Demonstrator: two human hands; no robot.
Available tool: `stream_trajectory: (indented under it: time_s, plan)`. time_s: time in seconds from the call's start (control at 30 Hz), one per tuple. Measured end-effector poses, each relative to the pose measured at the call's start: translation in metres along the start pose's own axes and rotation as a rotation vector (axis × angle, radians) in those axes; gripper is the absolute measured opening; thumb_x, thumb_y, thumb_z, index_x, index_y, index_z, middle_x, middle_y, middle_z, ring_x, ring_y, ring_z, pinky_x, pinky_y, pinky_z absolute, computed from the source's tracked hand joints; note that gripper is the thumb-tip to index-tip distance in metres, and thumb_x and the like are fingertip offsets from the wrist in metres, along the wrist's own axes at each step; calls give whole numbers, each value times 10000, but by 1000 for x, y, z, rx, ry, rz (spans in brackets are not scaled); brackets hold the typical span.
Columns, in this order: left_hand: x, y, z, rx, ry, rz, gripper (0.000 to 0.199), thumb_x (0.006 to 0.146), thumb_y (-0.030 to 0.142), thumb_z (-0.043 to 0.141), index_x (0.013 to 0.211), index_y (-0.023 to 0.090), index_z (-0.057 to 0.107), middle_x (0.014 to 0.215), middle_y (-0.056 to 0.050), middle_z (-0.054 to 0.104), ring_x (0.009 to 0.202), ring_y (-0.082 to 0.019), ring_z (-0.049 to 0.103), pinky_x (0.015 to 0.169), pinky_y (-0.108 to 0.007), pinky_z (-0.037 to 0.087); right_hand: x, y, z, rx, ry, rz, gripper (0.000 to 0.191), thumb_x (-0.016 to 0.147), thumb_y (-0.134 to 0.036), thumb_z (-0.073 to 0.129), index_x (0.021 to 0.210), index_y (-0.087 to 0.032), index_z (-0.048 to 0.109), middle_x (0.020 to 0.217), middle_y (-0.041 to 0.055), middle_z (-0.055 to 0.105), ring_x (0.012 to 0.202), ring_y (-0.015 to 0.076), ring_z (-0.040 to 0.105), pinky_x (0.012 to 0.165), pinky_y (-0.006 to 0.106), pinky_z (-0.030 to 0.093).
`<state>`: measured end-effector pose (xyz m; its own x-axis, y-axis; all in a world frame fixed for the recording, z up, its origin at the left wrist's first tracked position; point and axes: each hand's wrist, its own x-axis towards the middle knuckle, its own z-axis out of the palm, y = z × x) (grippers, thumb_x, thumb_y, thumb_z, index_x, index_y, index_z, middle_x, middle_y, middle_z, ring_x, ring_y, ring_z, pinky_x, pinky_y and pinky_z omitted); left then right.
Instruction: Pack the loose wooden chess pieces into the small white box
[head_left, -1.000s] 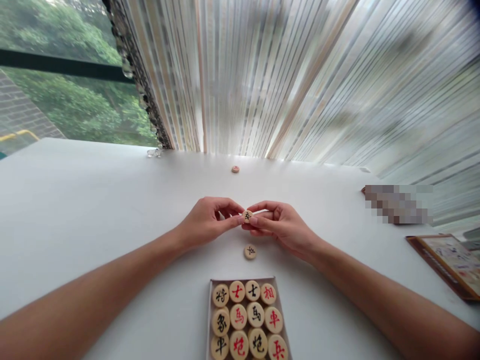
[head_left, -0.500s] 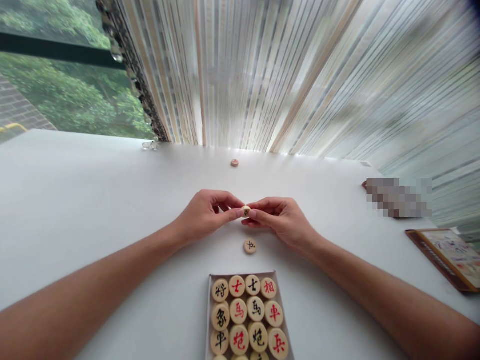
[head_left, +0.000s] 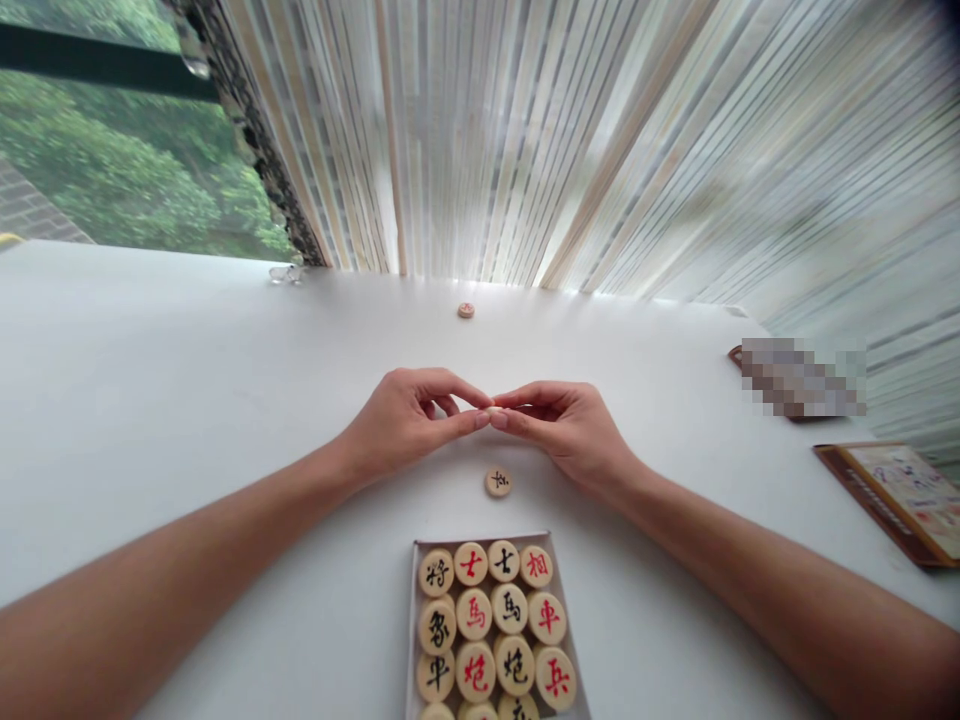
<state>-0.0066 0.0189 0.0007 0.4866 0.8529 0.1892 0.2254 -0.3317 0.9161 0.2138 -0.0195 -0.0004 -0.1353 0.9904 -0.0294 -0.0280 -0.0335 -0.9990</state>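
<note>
Between the fingertips of both hands is a small round wooden xiangqi piece (head_left: 492, 410), mostly covered by the thumbs. My left hand (head_left: 420, 415) pinches it from the left, and my right hand (head_left: 562, 425) pinches it from the right. Just below the hands, a loose xiangqi piece with a black character (head_left: 497, 482) lies flat on the white table. Closer to me, an open box (head_left: 413, 620) holds several pieces in rows, marked in red or black. Its near end is cut off by the frame.
Farther back on the table (head_left: 187, 370) lies another piece with a red mark (head_left: 466, 311). A brown-edged picture board (head_left: 900, 500) rests at the right, with a blurred-out item (head_left: 799, 380) behind it. A string curtain (head_left: 480, 150) hangs along the far edge.
The held piece has been tipped, so its black character no longer shows. Both hands keep their pinch. The whole view has shifted slightly, with the box and loose pieces unmoved on the table.
</note>
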Motion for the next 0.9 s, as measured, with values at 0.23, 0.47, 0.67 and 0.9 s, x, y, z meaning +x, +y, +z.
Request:
stream_trajectory:
  time_s: [0.23,0.47,0.67,0.9]
  plan:
    - [0,2,3,-9,-14,77,237,874,367,840,1012,175,857,900,-62,773,669,-98,613,569,-202,430,1,-2,2,-13,40,28,362,587,-349,1008,867,-180,854,892,81,820,811,189,765,759,277,622]
    - [-1,3,5,21,-18,105,227,921,338,799,1069,174,851,936,-68,804,746,-127,695,618,-205,487,-1,0,2,9,18,71,418,610,-391,1000,938,-170,865,928,98,823,840,209,776,807,311,640]
    - [1,1,5,-151,-37,50,322,926,327,797,1191,145,816,987,-85,823,843,-182,767,746,-260,597,0,-1,0,103,-40,126,413,729,-436,942,1053,-194,862,994,102,825,895,184,788,908,321,650]
    - [0,1,4,-79,-25,17,367,889,363,829,1185,145,824,1006,-102,823,788,-175,740,664,-254,555,1,1,-2,89,-59,126,486,656,-357,983,1097,-199,855,1051,98,822,969,224,786,920,351,656]
